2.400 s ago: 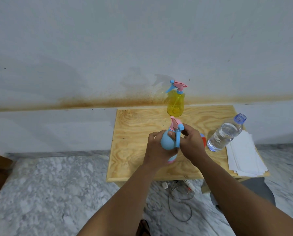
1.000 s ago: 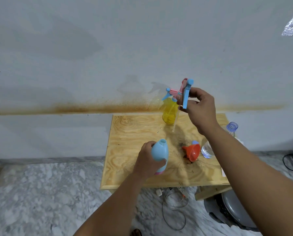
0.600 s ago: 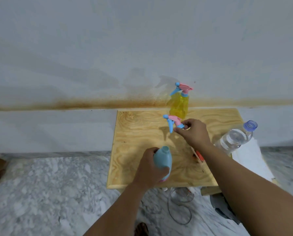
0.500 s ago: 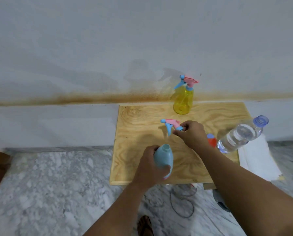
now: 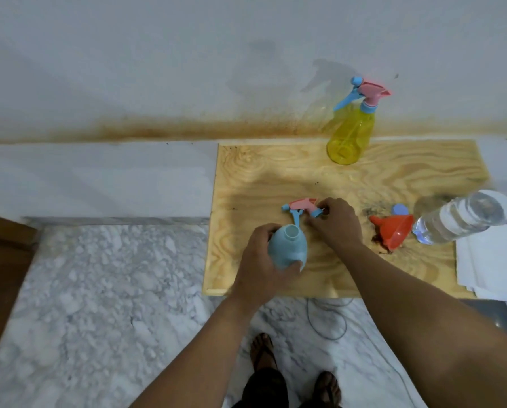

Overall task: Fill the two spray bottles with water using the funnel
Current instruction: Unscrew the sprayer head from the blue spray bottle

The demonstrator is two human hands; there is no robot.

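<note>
Our left hand (image 5: 261, 260) wraps its fingers round the pale blue plastic spray bottle (image 5: 287, 248), which stands near the front of the pale plywood surface (image 5: 246, 178) with its neck open; our right hand (image 5: 334, 222) is curled on the collar of the pink and blue trigger sprayer head (image 5: 301, 206), which lies on the wood just behind that bottle. The orange plastic funnel (image 5: 392, 231) lies on its side to the right, just beside the clear plastic water bottle (image 5: 464, 216), whose blue round cap (image 5: 401, 209) rests behind the funnel; the yellow translucent spray bottle (image 5: 351, 136) stands at the back with its sprayer on. The risks we judge: the blue bottle looks light and could tip if our left hand lets go before the funnel seats; the clear bottle appears uncapped, so a careless reach past it could spill water onto the stack of white paper (image 5: 496, 260) at the right edge; pouring quickly may overflow the funnel; the trigger head's dip tube could pick up dirt from the stained wood.
</note>
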